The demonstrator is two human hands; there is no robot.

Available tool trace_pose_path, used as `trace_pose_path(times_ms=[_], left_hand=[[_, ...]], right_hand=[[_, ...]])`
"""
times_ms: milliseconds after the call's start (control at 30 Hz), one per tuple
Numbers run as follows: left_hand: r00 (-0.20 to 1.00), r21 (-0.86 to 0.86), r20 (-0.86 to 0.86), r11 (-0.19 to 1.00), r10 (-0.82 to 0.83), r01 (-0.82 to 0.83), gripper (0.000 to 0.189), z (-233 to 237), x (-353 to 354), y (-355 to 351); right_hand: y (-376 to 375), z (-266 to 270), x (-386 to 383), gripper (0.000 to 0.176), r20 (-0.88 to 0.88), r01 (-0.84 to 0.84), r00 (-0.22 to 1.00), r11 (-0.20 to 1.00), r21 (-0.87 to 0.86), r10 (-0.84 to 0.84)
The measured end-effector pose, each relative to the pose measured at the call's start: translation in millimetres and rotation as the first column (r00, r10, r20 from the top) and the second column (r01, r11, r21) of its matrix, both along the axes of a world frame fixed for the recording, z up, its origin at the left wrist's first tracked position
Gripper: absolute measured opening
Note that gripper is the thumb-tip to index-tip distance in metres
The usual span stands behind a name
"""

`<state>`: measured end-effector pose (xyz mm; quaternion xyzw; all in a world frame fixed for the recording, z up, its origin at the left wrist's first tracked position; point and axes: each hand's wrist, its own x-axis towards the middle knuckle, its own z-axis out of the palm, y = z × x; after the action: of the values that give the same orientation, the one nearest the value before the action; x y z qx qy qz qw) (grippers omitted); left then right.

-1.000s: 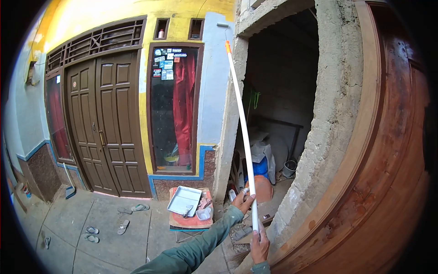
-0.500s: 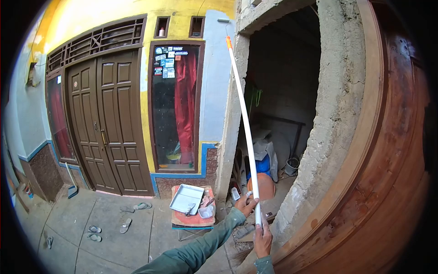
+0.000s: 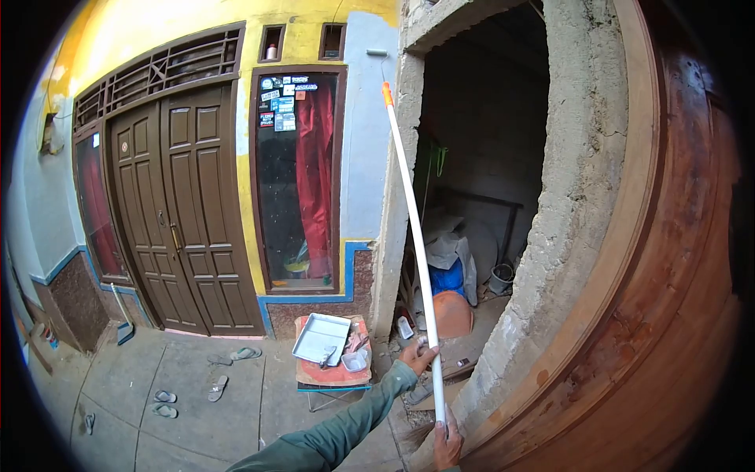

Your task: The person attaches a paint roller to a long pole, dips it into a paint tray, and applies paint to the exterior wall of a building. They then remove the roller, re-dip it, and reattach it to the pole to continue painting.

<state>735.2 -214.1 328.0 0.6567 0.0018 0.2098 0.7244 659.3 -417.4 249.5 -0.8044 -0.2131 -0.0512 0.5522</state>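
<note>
Both my hands grip a long white pole that rises steeply up and to the left. My left hand, in a green sleeve, holds it higher up. My right hand clasps its lower end at the bottom of the view. The pole has an orange tip carrying a paint roller, which rests high on the light blue wall strip beside the rough concrete pillar.
A small table with a grey paint tray and a small tub stands below the window. Brown double doors are to the left. Sandals lie on the pavement. A curved wooden frame fills the right.
The pole has shifted slightly left and down. My hands have slid lower in view, the right one nearly reaching the bottom edge.
</note>
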Motion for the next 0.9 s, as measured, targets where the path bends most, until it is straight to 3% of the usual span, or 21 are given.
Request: trace_pose_path(times_ms=[67,100,167,300,600,867,900], left_hand=[[1.000,0.003,-0.008,1.000,-0.024,0.024,0.036,-7,-8,-1],[1.000,0.069,-0.006,0.998,-0.012,0.013,0.035,-9,-15,-3],[0.999,0.190,-0.035,0.982,-0.016,0.022,0.033,-13,-27,-2],[0.998,0.084,0.002,0.994,-0.068,0.067,0.033,-19,-48,-6],[0.997,0.088,-0.061,0.994,-0.055,0.060,0.032,-49,-48,19],[1.000,0.033,-0.007,0.999,0.004,-0.004,0.034,-31,-42,42],[0.999,0.092,0.005,0.995,0.047,-0.047,0.038,-23,-44,43]], right_hand=[[2,-14,-5,0.033,0.249,0.022,0.966,0.983,0.184,-0.068],[3,-13,-2,0.033,0.248,0.022,0.966,0.983,0.182,-0.068],[7,-17,-7,0.034,0.222,0.018,0.973,0.984,0.175,-0.058],[17,-14,-13,0.036,0.170,0.006,0.985,0.986,0.166,-0.035],[39,1,-29,0.039,0.039,0.000,0.999,0.987,0.158,-0.006],[60,15,-38,0.043,-0.065,-0.016,0.998,0.991,0.132,0.025],[62,17,-38,0.043,-0.076,-0.020,0.997,0.992,0.128,0.030]])
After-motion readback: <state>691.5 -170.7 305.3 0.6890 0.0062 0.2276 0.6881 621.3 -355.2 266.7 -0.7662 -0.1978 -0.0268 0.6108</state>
